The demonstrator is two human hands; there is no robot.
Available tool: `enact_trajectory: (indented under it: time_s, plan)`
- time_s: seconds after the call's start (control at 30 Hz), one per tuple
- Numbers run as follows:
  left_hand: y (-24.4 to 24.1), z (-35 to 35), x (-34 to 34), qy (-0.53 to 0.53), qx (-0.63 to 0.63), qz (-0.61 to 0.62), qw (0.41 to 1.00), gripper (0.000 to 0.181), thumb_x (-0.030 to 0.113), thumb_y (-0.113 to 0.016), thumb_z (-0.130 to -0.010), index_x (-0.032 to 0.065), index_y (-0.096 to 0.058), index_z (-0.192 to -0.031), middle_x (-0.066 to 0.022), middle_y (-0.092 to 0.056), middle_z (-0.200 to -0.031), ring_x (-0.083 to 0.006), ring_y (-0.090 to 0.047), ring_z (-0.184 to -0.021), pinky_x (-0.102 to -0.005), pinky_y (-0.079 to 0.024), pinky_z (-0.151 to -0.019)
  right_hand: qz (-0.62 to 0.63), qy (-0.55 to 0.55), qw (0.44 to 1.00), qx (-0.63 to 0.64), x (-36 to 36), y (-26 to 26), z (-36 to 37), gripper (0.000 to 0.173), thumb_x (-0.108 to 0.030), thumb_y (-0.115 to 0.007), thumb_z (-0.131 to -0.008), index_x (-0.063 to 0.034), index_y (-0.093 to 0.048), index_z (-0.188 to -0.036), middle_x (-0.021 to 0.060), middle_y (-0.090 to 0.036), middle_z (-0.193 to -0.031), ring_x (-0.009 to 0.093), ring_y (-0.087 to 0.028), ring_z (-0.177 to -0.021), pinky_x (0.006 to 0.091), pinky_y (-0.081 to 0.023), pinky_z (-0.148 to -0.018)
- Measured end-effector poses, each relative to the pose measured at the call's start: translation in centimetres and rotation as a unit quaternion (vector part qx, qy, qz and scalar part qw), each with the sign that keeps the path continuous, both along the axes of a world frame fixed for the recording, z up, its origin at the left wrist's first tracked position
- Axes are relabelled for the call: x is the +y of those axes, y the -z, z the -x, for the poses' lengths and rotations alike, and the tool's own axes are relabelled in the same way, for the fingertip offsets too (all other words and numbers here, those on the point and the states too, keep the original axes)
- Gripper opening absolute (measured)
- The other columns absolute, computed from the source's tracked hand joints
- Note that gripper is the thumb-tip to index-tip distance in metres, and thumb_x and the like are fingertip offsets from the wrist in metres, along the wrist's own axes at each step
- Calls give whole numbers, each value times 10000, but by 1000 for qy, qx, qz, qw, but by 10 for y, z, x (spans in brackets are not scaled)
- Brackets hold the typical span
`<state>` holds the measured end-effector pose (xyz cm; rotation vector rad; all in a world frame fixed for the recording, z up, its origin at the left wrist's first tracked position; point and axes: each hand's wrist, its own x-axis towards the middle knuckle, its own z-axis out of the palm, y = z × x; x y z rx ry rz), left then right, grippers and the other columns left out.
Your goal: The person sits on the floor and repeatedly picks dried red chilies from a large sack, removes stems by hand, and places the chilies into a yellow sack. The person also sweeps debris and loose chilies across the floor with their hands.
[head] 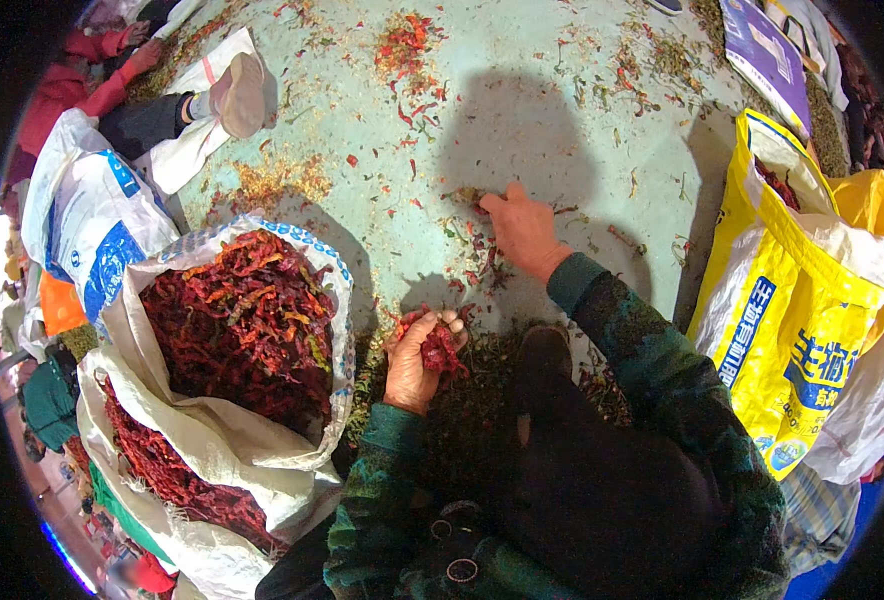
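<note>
A bunch of dried red chili peppers [442, 354] sits in the curled fingers of my left hand [413, 360], in front of my knees. Farther forward and to the right, my right hand [524, 232] reaches down to the pale green floor [367, 180]. Its fingertips are at a brownish dried pepper [466, 195] among scattered bits; whether they pinch it I cannot tell. Beside my left hand stands an open white woven sack [344, 330] heaped with dried red chilies [247, 315]. A second white sack [209, 555] of chilies leans against it, nearer me.
A yellow woven bag [757, 315] with chilies inside stands at right, a purple printed bag [768, 60] behind it. Another person's shoe [241, 96] and red sleeves [104, 94] appear at upper left. Pepper scraps [404, 52], seeds [281, 184] and stems litter the floor.
</note>
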<state>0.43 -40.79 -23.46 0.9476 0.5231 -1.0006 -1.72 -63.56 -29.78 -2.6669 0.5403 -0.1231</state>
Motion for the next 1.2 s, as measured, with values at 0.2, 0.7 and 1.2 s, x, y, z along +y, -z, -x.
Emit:
enact_trajectory:
  time_s: [0.2,0.7,1.2]
  plan:
    - [10,5,-4,30,-7,-11,999,89,75,-603,-839,22,-586,-909,-72,-599,-782,-181,-581,-707,-383,-515,-698,-5,-29,998,-62,-2,7,11,265,-51,-576,-722,-150,-566,-967,150,-477,-848,352,-565,-681,457,-450,-536]
    - [15,14,-9,18,-28,-69,997,149,70,-665,-804,30,-596,-929,-51,-621,-801,-143,-580,-680,-297,-497,-655,-355,-123,919,-119,76,-53,56,132,-62,-652,-760,-16,-603,-873,128,-610,-811,292,-597,-769,355,-477,-664]
    - [25,25,17,49,-3,-29,998,68,56,-620,-828,49,-564,-865,-74,-593,-762,-213,-596,-695,-383,-520,-668,-73,-92,993,15,24,-11,39,217,-85,-563,-768,-110,-547,-983,150,-495,-824,363,-539,-660,464,-420,-546]
